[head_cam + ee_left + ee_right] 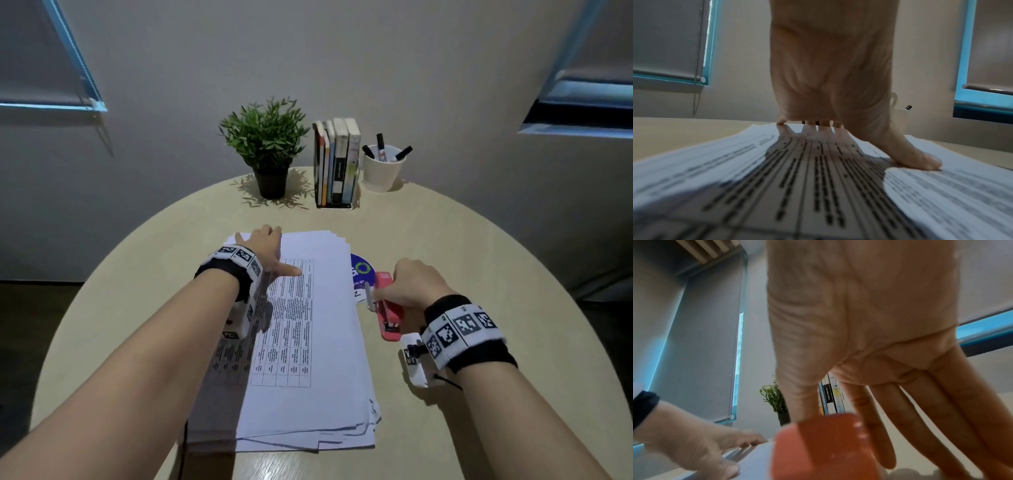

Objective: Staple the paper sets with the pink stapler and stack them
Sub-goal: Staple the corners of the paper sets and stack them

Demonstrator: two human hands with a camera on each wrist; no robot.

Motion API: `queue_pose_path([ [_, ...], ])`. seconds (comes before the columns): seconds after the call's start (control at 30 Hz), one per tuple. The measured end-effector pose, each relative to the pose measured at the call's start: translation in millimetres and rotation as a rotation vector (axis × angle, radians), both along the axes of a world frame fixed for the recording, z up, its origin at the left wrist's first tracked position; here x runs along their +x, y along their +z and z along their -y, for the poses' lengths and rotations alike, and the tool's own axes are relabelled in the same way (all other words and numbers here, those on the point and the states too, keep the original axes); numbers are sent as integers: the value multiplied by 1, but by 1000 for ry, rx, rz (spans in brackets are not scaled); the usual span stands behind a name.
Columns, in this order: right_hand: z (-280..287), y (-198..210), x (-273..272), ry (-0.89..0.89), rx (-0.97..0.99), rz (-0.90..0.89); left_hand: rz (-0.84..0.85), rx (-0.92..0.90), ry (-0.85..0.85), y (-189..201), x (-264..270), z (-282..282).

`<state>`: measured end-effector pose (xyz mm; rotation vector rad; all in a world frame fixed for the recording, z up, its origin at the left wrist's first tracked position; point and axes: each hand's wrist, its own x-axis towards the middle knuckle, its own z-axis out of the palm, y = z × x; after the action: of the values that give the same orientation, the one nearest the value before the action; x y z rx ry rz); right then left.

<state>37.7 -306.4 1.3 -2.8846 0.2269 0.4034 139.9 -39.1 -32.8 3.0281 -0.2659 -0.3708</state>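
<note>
Left hand (pixel 265 251) pressed flat on paper stack (pixel 308 342) at table (pixel 479 274) centre, fingers spread; printed tables unreadable. Book spine (pixel 827 394) at 12 o'clock: "EMILY BRONTË". Pink stapler (pixel 387 305) at 3 o'clock of stack, pinched by right hand (pixel 412 286).

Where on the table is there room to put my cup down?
Bare table lies left of the paper pile, and right of the pink stapler. The far edge is crowded: plant, books, pen cup.
</note>
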Motion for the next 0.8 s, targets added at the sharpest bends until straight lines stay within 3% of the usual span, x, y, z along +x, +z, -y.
queue_pose_path([
  [0.2, 3, -3, -15, -93, 46, 97, 3, -5, -23, -5, -23, 8],
  [0.33, 12, -14, -32, -233, 193, 191, -27, 21, -1, -5, -62, 10],
  [0.43, 14, -17, -48, -339, 386, 261, -41, 14, 1, -6, -97, 13],
  [0.63, 13, -24, -89, -532, 971, 322, -86, 39, -50, -8, -154, 20],
  [0.8, 15, -30, -112, -552, 1228, 277, -28, 27, -167, -1, -174, 26],
])
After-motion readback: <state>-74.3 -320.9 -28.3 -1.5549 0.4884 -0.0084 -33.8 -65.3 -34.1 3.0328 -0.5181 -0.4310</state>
